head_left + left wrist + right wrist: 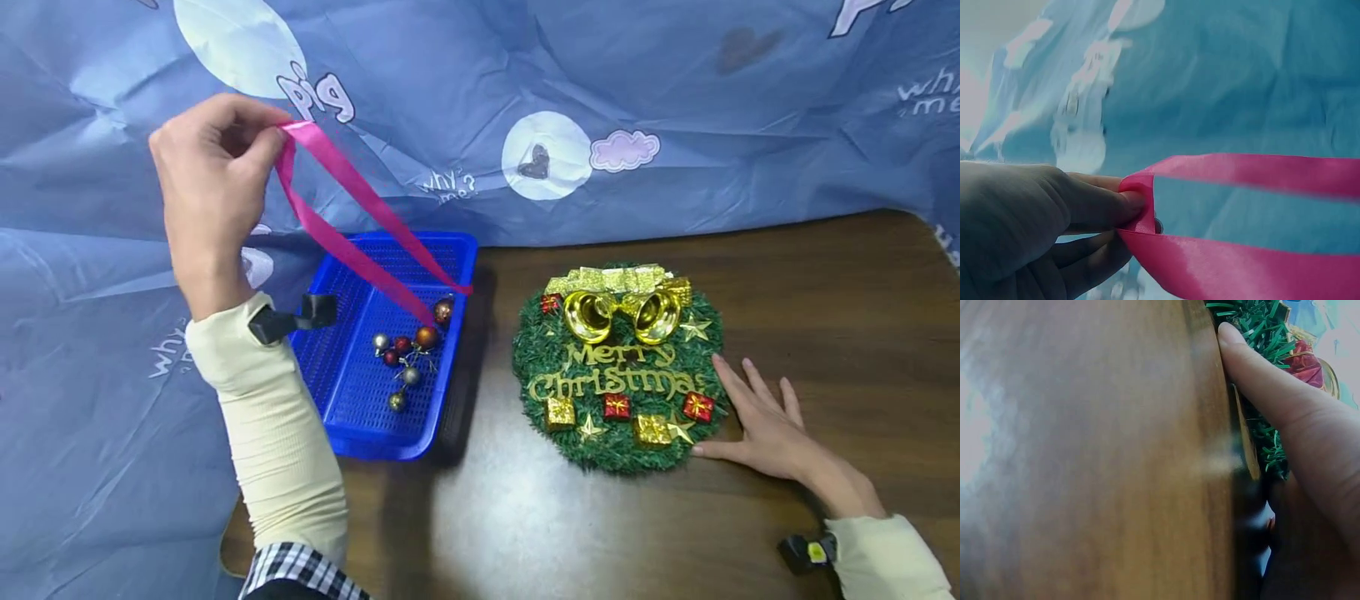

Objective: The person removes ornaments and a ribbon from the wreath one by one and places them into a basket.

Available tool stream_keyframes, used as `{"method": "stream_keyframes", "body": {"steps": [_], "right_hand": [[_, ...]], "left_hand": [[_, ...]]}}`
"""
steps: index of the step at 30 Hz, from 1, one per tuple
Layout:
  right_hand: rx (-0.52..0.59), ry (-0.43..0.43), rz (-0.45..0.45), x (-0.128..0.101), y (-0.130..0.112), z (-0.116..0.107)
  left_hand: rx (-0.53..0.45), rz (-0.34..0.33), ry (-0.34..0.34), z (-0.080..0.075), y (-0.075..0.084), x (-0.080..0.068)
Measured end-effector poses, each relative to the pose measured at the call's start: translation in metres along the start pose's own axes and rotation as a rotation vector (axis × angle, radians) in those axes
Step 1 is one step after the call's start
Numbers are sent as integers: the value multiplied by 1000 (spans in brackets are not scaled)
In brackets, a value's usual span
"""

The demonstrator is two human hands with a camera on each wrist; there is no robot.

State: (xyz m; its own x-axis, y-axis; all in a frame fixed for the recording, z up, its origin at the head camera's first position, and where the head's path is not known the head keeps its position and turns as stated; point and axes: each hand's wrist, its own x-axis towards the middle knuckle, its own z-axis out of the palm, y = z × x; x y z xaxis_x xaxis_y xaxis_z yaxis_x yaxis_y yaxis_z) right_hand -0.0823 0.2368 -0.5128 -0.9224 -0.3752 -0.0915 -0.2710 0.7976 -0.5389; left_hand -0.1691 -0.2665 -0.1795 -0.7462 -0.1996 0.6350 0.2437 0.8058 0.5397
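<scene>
Raised at the upper left, my left hand [213,175] pinches a pink ribbon [352,179] between thumb and fingertips. In the left wrist view the ribbon [1241,172] bends at the fingertips, and two strands run off to the right. Both strands slope down to the blue basket [390,450], one reaching its right rim, the other ending near the small ornament balls [427,337]. On the table lies a green Christmas wreath [615,458] with gold bells, stars, small gift boxes and gold lettering. My right hand [772,429] rests with fingers spread at the wreath's right edge.
The wooden table [525,542] bears both basket and wreath. Blue printed cloth [420,100] hangs behind and covers the left side. Several small balls in red, silver, gold and copper lie inside the basket's right half.
</scene>
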Motion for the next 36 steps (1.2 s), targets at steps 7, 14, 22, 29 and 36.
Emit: {"method": "stream_keyframes", "body": {"steps": [7, 14, 22, 29, 36], "right_hand": [[3, 4, -6, -3, 5, -3], [-1, -4, -3, -5, 6, -3], [5, -8, 14, -11, 13, -9], [5, -30, 24, -8, 17, -10], [0, -41, 38, -7, 17, -9]], "left_hand": [[108, -98, 4, -7, -49, -21], [208, -222, -18, -14, -101, -52], [263, -211, -112, 2, -118, -77], [234, -97, -375, 52, -130, -101], [215, -133, -556, 69, -142, -114]]}}
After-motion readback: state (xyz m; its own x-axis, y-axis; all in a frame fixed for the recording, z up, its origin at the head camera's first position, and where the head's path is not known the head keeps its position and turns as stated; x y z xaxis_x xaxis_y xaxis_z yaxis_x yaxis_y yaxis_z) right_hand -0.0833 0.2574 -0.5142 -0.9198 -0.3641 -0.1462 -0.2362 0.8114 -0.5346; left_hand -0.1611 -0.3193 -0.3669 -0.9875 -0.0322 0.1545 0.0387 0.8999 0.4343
